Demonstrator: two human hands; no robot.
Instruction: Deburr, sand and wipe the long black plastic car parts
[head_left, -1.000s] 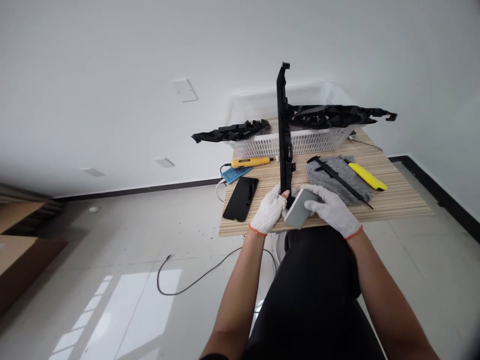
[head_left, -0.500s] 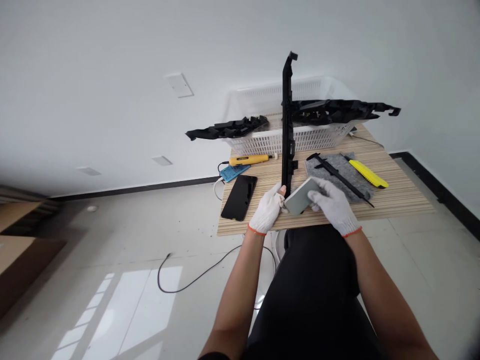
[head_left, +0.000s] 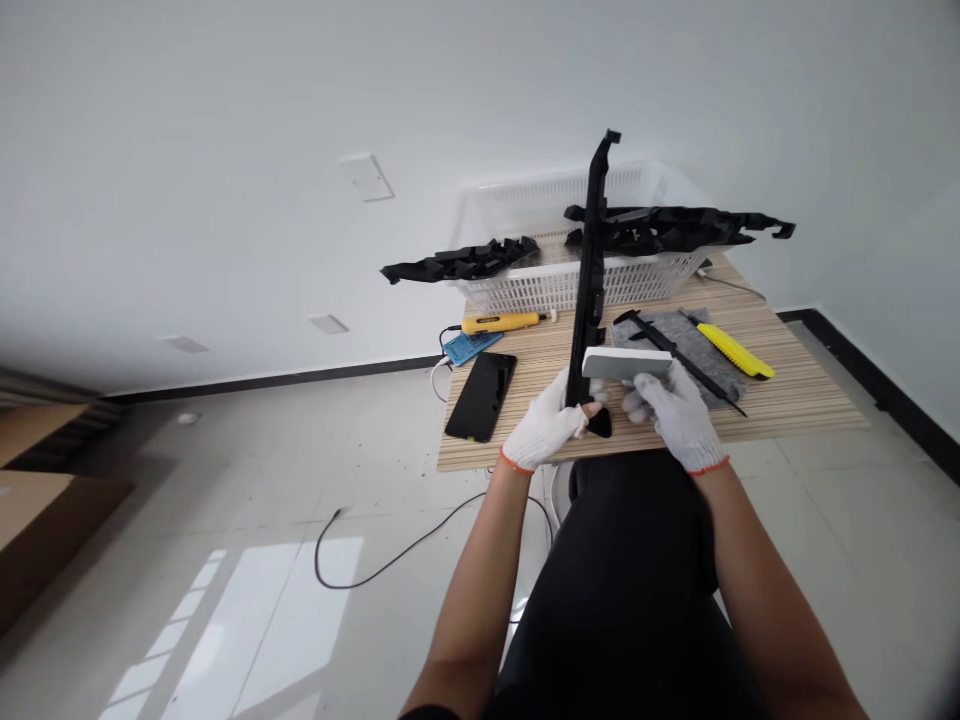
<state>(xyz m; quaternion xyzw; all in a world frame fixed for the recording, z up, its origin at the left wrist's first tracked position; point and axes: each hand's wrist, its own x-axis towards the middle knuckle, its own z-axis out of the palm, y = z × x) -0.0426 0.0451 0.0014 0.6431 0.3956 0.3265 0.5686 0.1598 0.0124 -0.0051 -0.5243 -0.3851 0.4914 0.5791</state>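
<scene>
Gloved in white with an orange cuff, my left hand (head_left: pixel 551 422) is wrapped round the lower end of a long black plastic strip (head_left: pixel 590 270), which stands up and leans slightly right across the basket. A bare thumb tip shows through the glove. My right hand (head_left: pixel 679 412), gloved alike, grips a flat grey-white block (head_left: pixel 626 363) between thumb and fingers. The block lies across the strip just above my left hand; whether they touch I cannot tell.
Behind, a white basket (head_left: pixel 517 292) holds black plastic parts (head_left: pixel 675 228). On the wooden table (head_left: pixel 810 400) lie a black phone (head_left: pixel 481 396), a yellow corded tool (head_left: pixel 501 322), a blue item (head_left: pixel 469 346), a grey cloth (head_left: pixel 705 350), black calipers (head_left: pixel 682 362) and a yellow knife (head_left: pixel 733 350).
The strip's top has tipped right and its lower end now shows beyond my left hand. The block has moved up and right in my right hand and turned nearly level.
</scene>
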